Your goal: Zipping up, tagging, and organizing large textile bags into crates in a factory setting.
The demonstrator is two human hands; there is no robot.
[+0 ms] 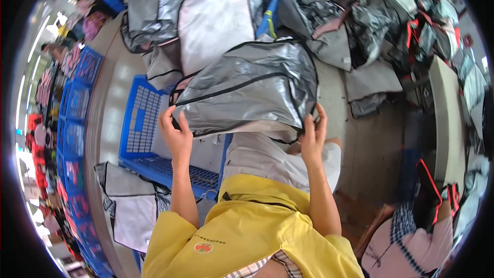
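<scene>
I see a big heap of silver and grey bags filling the space far above both hands, spread across the floor and over a blue crate rim. Just left of my left hand stands a blue plastic crate, its slatted wall facing me. Between my two hands I hold up a silver bag with dark piping, flat side toward me, its lower edge sagging between the grips. Below my right hand a grey fabric piece drapes over my lap, above the yellow shirt. Down and left of my left hand another grey bag lies on the floor. My left hand is closed on the bag's left edge, thumb on the front; my right hand pinches the right lower corner, fingers curled around it.
</scene>
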